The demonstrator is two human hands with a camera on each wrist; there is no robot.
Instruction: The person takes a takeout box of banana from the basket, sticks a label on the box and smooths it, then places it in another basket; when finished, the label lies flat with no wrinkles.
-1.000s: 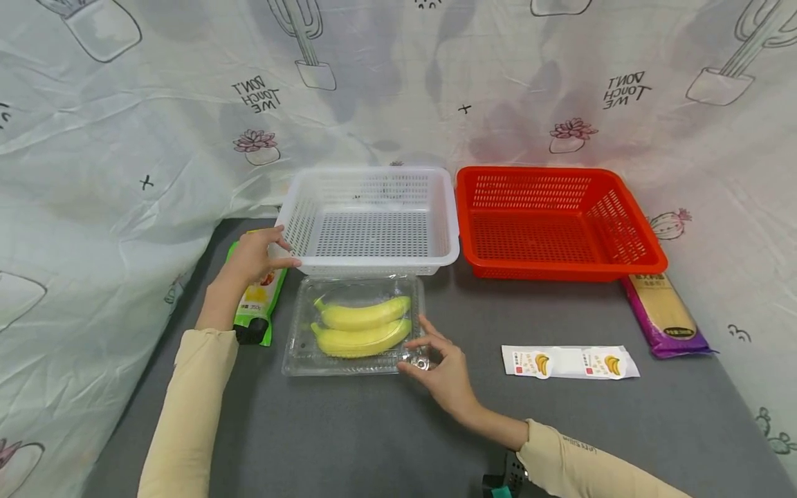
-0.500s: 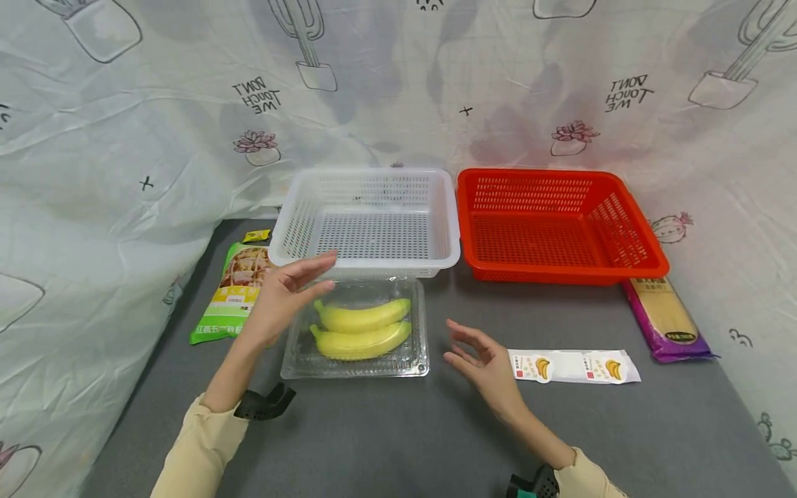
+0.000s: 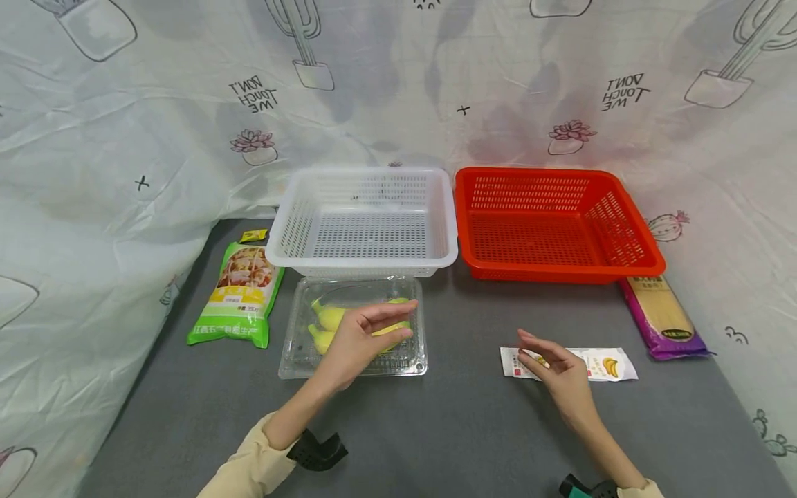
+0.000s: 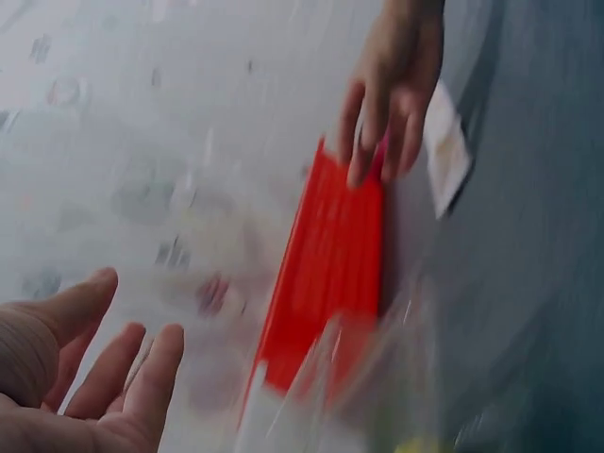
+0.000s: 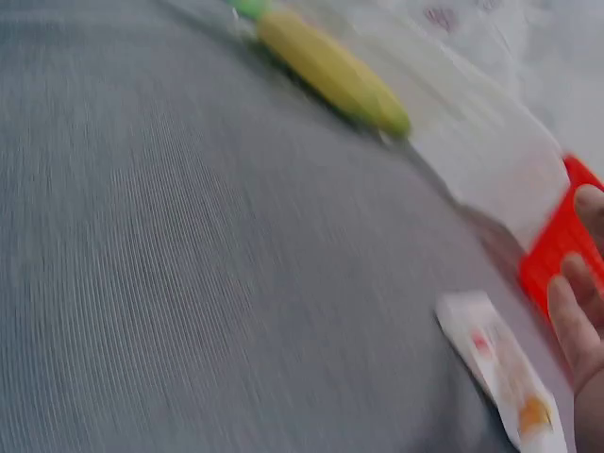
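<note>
Two yellow bananas (image 3: 330, 317) lie inside a clear plastic clamshell box (image 3: 294, 358) with its lid down. Above the box my left hand (image 3: 363, 340) hovers, fingers extended, holding nothing and covering part of the bananas. My right hand (image 3: 565, 382) hangs over the left part of a white strip of banana stickers (image 3: 613, 365); its fingers are loosely bent around nothing. From the left wrist view, the right hand (image 4: 394, 99) appears beside the strip (image 4: 445, 151), apart from it. The right wrist view is blurred but shows the sticker strip (image 5: 500, 368) just below the fingers.
A white basket (image 3: 367, 266) stands behind the box, with a red basket (image 3: 560, 271) to its right. A green food bag (image 3: 239, 297) and a small yellow packet (image 3: 254, 235) lie at left. A purple noodle pack (image 3: 666, 318) lies at right.
My left hand has left the white basket's corner and swung right, over the box. The right hand has moved from the box's right side to the sticker strip.
</note>
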